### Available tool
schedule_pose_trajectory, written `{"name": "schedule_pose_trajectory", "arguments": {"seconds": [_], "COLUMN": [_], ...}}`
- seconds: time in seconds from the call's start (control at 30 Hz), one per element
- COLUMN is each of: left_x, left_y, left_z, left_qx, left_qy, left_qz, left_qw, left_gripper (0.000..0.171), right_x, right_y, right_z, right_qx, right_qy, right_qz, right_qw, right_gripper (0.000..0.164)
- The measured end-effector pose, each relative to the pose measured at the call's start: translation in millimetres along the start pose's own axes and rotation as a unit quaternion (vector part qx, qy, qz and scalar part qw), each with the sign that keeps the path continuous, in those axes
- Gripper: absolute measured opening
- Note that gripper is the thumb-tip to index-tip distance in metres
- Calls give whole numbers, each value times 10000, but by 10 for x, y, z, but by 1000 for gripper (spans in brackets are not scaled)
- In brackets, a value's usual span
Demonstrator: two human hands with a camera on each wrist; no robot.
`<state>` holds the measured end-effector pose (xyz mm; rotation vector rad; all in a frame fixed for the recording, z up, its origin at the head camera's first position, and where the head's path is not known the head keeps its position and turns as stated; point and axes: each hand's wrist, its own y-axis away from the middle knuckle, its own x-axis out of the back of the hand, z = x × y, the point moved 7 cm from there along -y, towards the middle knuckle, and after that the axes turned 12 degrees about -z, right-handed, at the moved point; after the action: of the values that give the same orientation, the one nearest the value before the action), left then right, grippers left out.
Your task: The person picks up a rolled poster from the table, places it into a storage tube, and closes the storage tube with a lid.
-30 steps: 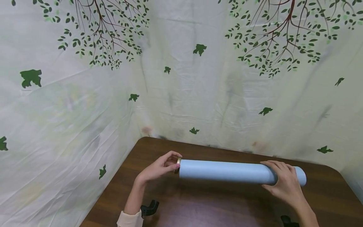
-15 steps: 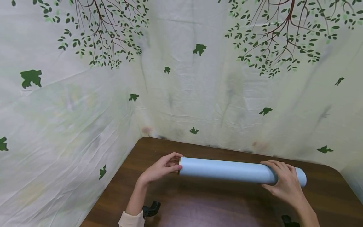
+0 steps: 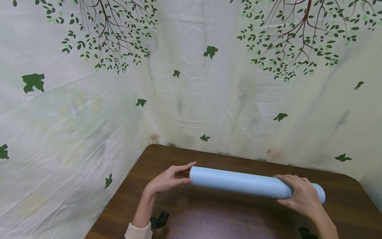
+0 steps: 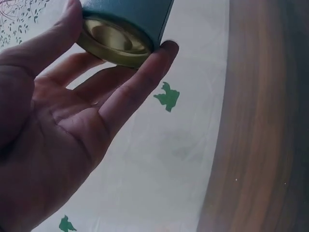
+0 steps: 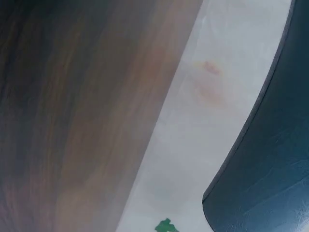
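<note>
The right hand (image 3: 301,196) grips a light-blue cylindrical tube (image 3: 238,182) near one end, over the wood-grain table (image 3: 215,219); the left hand (image 3: 167,179) pinches its other end. Only the left wrist view shows the recessed gold-coloured end cap (image 4: 113,41); the right wrist view probably catches the tube's side.

This was a curtained corner, home or studio unclear: creased whitish sheeting (image 3: 191,106) printed with green leaves (image 3: 211,52) and reddish-brown branches (image 3: 305,19) hung behind and left of a brown, round-cornered, wood-grained table (image 3: 226,219).
</note>
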<state>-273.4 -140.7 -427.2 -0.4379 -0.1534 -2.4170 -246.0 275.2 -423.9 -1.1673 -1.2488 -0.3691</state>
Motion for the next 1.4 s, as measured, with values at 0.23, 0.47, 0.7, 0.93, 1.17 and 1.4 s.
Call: {"name": "schedule_pose_trajectory", "arguments": {"seconds": [0.23,0.47,0.7,0.93,1.17,1.4], "left_x": [-75,-132,-46,-67,-53,-32], "left_y": [-97,-139,-66,-140,-113,30], "left_z": [-60,14,104,129,163,330], "left_qx": [113,-420,-872,-1009,-992,-1870], "left_qy": [-371,181,473,797,573,576], "left_qz": [-19,-186,318,638,580,-200], "left_qw": [9992,9988,9946,9897,9917,9805], "left_gripper": [68,77,71,68,70,72], "right_x": [78,116,70,67,73,6], "right_y": [35,100,58,128,136,131], "right_z": [62,189,204,257,226,136], "right_qx": [-90,-227,-150,-371,-176,-299], "right_qy": [0,-302,-750,-1072,-1107,-1842], "right_qz": [-128,-199,-376,-437,-383,-1012], "right_qw": [9999,9991,9964,9926,9930,9772], "right_gripper": [91,88,85,88,90,82]}}
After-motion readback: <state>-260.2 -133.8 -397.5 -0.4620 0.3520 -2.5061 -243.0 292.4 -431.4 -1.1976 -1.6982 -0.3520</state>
